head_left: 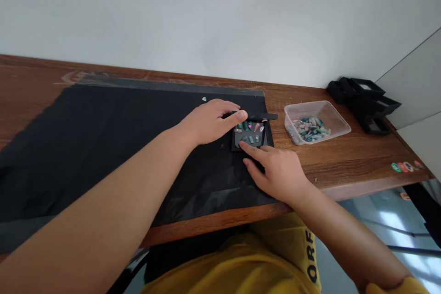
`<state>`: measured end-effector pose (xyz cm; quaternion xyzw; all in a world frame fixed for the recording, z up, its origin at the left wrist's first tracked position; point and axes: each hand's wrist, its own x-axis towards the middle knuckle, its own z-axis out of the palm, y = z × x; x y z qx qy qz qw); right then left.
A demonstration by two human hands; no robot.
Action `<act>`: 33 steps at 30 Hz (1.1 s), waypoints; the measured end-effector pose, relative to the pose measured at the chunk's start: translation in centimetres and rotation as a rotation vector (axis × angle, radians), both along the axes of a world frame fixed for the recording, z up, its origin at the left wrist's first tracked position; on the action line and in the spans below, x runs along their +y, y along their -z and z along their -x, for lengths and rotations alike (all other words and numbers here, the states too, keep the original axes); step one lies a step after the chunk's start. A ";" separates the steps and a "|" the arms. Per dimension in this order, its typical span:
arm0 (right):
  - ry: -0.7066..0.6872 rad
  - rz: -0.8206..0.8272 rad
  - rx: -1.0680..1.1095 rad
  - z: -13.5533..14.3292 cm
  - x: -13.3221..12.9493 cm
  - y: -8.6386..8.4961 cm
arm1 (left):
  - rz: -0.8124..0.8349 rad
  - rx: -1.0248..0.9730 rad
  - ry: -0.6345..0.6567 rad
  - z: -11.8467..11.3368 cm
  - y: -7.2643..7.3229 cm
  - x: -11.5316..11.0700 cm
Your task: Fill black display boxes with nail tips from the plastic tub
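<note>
A small black box (235,148) lies on a black sheet (144,147) with its lid (258,116) raised at the back. Inside it, several false nails (251,139) in green, pink and pale tones sit in rows. My left hand (210,121) is at the lid's left end, thumb in front and fingers behind, holding it. With fingers apart, my right hand (280,170) reaches in from the front right. Its index fingertip touches the box's front left area; what lies under that tip is hidden. The right thumb rests on the sheet's side, off the box.
To the right, a clear plastic tub (339,124) holds many loose false nails (312,128). Black boxes (368,101) are piled at the far right. Round stickers (401,166) mark the wooden table (303,163) near its right end. A small white piece (204,98) lies on the sheet.
</note>
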<state>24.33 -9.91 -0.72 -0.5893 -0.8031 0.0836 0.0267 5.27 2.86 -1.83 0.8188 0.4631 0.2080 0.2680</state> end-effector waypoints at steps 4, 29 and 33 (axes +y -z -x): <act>0.008 0.006 0.007 0.1 0.0 -0.1 | -0.108 -0.074 0.041 -0.3 0.3 0.1; 0.119 0.060 0.119 -0.4 0.3 -0.2 | 0.119 0.232 0.125 2.8 -1.4 0.2; 0.119 0.060 0.131 -0.3 0.3 -0.1 | 0.071 0.237 0.105 2.5 -1.2 -0.2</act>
